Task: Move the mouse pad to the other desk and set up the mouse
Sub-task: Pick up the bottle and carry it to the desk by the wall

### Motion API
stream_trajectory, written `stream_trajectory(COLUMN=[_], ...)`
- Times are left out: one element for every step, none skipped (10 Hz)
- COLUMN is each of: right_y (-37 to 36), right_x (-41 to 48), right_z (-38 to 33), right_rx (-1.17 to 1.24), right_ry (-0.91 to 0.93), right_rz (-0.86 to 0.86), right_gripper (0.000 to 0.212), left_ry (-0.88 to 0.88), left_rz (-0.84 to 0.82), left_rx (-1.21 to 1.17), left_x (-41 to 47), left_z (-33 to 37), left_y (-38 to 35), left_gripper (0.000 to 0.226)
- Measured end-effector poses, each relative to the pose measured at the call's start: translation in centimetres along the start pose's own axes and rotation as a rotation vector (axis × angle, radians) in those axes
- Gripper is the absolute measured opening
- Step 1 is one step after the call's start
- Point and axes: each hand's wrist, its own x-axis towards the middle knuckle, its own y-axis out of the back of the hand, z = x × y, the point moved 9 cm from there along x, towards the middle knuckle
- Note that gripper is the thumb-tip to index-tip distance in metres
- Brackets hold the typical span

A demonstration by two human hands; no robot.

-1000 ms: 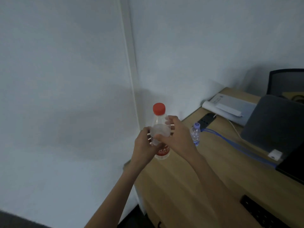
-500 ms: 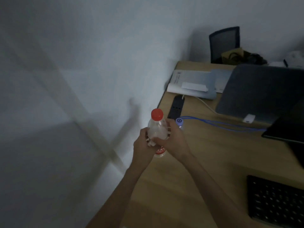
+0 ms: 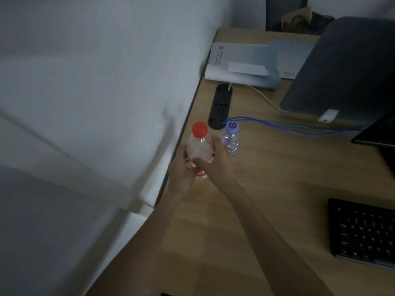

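Both my hands hold a clear plastic bottle with a red cap (image 3: 199, 144) upright at the left edge of the wooden desk (image 3: 267, 189). My left hand (image 3: 181, 169) wraps its left side and my right hand (image 3: 215, 165) wraps its right side. Whether its base touches the desk is hidden by my hands. No mouse pad and no mouse are in view.
A small bottle with a purple cap (image 3: 230, 138) stands just right of the held one. Behind are a black power strip (image 3: 220, 106), blue cables (image 3: 299, 126), white papers (image 3: 241, 63) and a grey laptop (image 3: 342, 67). A black keyboard (image 3: 361, 231) lies at right. White wall at left.
The view has tilted down and right, showing more of the desk. My hands have brought the red-capped bottle lower, close beside the purple-capped bottle.
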Motion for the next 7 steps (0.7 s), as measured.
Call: stream_trajectory(right_y=[0.2, 0.5, 0.4, 0.3, 0.3, 0.3, 1.9], right_x=[0.8, 1.4, 1.5, 1.5, 1.2, 0.9, -0.5], right_z=[0.3, 0.3, 0.5, 0.3, 0.2, 0.4, -0.7], right_rx=[0.01, 0.015, 0.021, 0.048, 0.017, -0.012, 0.015], right_ry=[-0.001, 0.009, 0.011, 0.006, -0.014, -0.027, -0.004], right_rz=[0.023, 0.058, 0.07, 0.061, 0.031, -0.004, 0.01], right_gripper=[0.059, 0.061, 0.065, 0.068, 0.075, 0.086, 0.081], left_ry=[-0.022, -0.055, -0.057, -0.051, -0.042, -0.054, -0.011], left_rz=[0.013, -0.004, -0.013, -0.02, -0.022, -0.051, -0.059], left_rx=[-0.011, 0.013, 0.001, -0.005, -0.021, -0.038, -0.064], left_x=[0.8, 1.3, 1.7, 1.6, 1.3, 1.0, -0.2], left_z=[0.0, 0.5, 0.6, 0.7, 0.7, 1.2, 1.2], left_y=[-0.4, -0.8, -0.9, -1.0, -0.9, -0.8, 0.2], left_gripper=[0.047, 0.04, 0.041, 0.046, 0.057, 0.065, 0.069])
